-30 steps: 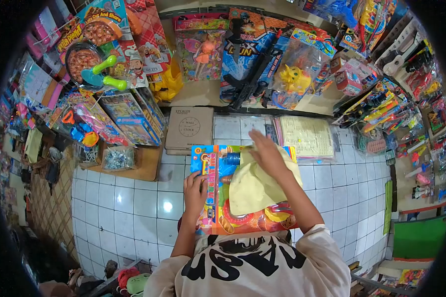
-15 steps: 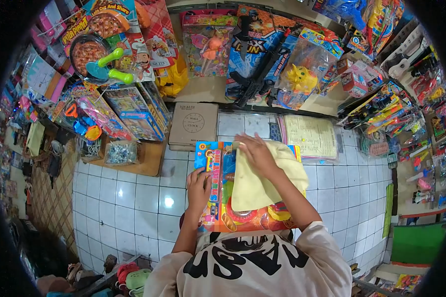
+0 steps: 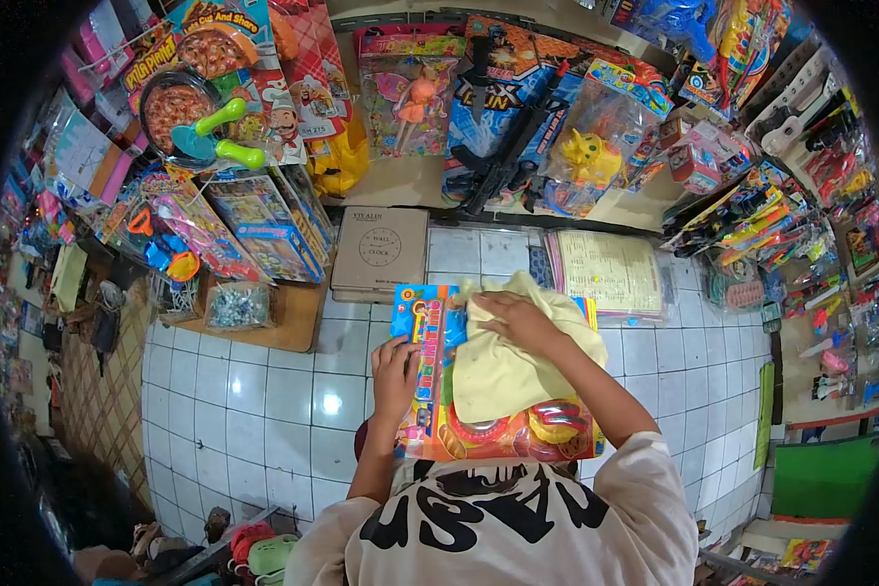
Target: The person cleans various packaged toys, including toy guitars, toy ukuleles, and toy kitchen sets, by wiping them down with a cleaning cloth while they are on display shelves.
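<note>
A toy food set (image 3: 426, 366) on a bright printed card, with plastic parts under a clear cover, lies against the person's front. Curled at its left edge, my left hand (image 3: 395, 377) is closed on the card, fingers on the front face. A pale yellow cloth (image 3: 514, 375) covers much of the pack's middle and upper right. My right hand (image 3: 520, 324) presses down on the cloth and grips its creased folds; its fingertips point left. Below the cloth, a red round piece (image 3: 479, 430) and a toy burger (image 3: 555, 422) show.
A wall clock box (image 3: 379, 252) lies beyond the pack on white floor tiles (image 3: 264, 391). Plastic-wrapped papers (image 3: 606, 269) lie to its right. Packaged toys hang along the back wall, including a toy gun (image 3: 518, 137) and a doll (image 3: 419, 107). A wooden board (image 3: 288, 317) stands at left.
My right hand has moved slightly down and right, and the cloth under it has bunched up. More of the toy burger shows at the lower right. My left hand stays at the left edge.
</note>
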{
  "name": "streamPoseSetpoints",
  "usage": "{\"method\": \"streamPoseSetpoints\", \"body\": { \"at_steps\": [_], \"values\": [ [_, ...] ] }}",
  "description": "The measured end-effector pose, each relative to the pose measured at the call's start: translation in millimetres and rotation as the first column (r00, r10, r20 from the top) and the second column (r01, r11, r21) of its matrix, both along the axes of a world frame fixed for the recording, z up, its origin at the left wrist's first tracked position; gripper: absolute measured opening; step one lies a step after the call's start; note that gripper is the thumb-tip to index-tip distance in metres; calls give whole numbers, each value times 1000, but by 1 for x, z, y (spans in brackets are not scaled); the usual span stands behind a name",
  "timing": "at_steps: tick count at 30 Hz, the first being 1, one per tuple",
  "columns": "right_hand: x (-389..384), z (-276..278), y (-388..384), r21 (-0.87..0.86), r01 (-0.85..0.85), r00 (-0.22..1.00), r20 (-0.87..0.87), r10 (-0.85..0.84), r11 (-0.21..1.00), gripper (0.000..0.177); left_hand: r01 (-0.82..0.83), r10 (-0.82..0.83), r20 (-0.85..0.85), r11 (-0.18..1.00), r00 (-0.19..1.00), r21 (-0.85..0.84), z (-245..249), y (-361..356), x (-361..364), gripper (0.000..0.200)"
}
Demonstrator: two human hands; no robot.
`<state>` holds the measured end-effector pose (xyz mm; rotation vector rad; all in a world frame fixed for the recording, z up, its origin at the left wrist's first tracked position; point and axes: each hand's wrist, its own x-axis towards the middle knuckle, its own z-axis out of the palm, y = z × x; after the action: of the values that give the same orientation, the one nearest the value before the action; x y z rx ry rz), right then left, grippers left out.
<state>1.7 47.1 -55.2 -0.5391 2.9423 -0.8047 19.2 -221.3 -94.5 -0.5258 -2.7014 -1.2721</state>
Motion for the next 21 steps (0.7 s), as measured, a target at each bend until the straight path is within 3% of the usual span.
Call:
{"method": "streamPoseSetpoints", "body": {
  "at_steps": [3, 6, 9, 10, 13, 15, 17, 21],
  "values": [
    [24, 17, 27, 60, 120, 991, 47, -123, 991, 51, -4, 4, 3, 1000, 1000, 5, 2, 1, 0, 12],
    [36, 25, 56, 3, 240, 952, 196, -236, 971, 47, 5, -5, -10, 1000, 1000, -1, 0, -1, -1, 13],
    [34, 39, 53, -150, 202, 979, 69, -194, 968, 43, 0, 0, -28, 1000, 1000, -4, -2, 2, -2, 13],
    [30, 51, 41, -214, 250, 965, 138, -224, 944, 44, -5, 5, -31, 1000, 1000, -7, -2, 2, -1, 13],
    [9, 34, 13, -212, 145, 982, -90, -168, 966, 44, -14, 13, -15, 1000, 1000, -22, 2, 3, -1, 13],
    [-2, 18, -10, -38, 96, 994, -45, -98, 995, 46, -5, 4, -32, 1000, 999, -31, 0, 2, -2, 13],
    [-7, -14, -25, 268, 89, 996, -11, -89, 959, 54, -6, 5, -28, 999, 1000, -39, 1, 1, 0, 13],
    [-4, -6, -15, 207, 44, 999, -9, -44, 977, 53, -11, 9, -30, 999, 1000, -47, -3, -1, -1, 13]
  ]
}}
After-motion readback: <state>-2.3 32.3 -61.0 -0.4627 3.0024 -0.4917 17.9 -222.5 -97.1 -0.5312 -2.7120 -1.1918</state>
